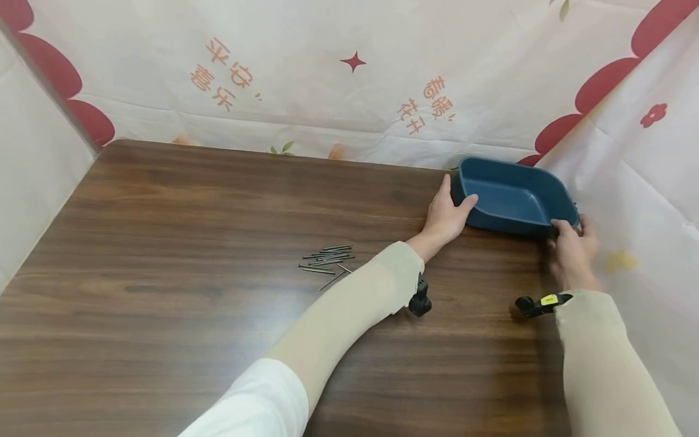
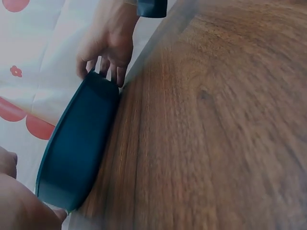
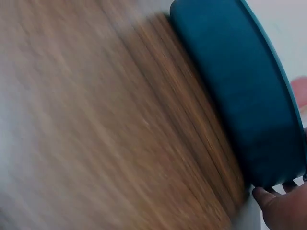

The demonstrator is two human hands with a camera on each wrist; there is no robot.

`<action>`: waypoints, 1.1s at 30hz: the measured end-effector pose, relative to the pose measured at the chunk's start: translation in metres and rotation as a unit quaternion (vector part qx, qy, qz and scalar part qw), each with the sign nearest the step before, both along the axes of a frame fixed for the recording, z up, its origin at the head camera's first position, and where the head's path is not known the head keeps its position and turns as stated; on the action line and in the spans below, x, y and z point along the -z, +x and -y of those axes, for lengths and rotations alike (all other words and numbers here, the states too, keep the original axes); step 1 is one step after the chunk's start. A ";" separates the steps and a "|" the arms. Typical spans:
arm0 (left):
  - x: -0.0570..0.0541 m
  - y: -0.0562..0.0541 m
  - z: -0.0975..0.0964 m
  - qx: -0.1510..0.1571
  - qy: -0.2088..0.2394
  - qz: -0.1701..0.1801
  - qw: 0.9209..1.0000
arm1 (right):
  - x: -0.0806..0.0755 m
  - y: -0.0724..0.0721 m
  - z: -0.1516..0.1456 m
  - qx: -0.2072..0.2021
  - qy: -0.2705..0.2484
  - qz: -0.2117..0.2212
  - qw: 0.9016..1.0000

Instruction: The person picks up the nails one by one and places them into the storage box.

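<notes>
A blue plastic basin (image 1: 510, 197), shallow with rounded corners, is at the far right corner of the wooden table (image 1: 180, 243). My left hand (image 1: 445, 212) grips its left end, thumb at the rim and fingers along the outer side. At the opposite end my right hand (image 1: 573, 249) holds the basin by its near right corner, thumb by the rim. The left wrist view shows the right hand's fingers (image 2: 115, 72) against the basin's end wall. Seen from the right wrist, fingertips (image 3: 261, 192) are at the lower edge of the basin's outer wall.
Several loose nails (image 1: 326, 258) lie in a small pile mid-table, partly behind the left forearm. Patterned white curtain (image 1: 306, 79) hangs along the back and right table edges. Black wrist cameras (image 1: 420, 297) sit on both sleeves.
</notes>
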State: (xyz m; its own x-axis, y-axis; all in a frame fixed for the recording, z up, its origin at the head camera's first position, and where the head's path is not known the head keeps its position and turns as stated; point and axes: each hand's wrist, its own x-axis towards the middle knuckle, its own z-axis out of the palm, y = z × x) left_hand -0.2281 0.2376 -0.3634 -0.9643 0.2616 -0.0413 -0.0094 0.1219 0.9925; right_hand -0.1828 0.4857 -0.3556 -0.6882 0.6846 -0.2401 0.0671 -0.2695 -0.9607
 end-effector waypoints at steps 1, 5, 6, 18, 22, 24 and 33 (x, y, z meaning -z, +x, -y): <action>0.000 -0.001 0.002 -0.001 -0.003 -0.002 1.000 | 0.001 -0.001 0.004 -0.002 -0.004 -0.003 1.000; 0.003 -0.008 0.013 -0.004 -0.019 -0.008 1.000 | 0.003 -0.006 0.022 -0.015 0.004 0.010 1.000; 0.003 -0.010 0.016 -0.005 -0.026 -0.009 1.000 | 0.003 -0.007 0.028 -0.020 0.005 0.013 1.000; 0.005 -0.025 0.064 0.001 -0.032 0.024 0.999 | 0.006 -0.016 0.077 -0.050 0.017 0.005 0.999; 0.004 -0.026 0.085 0.000 -0.036 0.028 0.999 | 0.011 -0.016 0.090 -0.065 0.014 -0.001 0.998; 0.005 -0.028 0.095 -0.003 -0.037 0.027 0.999 | 0.013 -0.016 0.098 -0.074 0.023 -0.003 0.997; 0.008 -0.032 0.135 0.001 -0.028 0.018 0.999 | 0.019 -0.012 0.132 -0.094 0.091 -0.007 0.991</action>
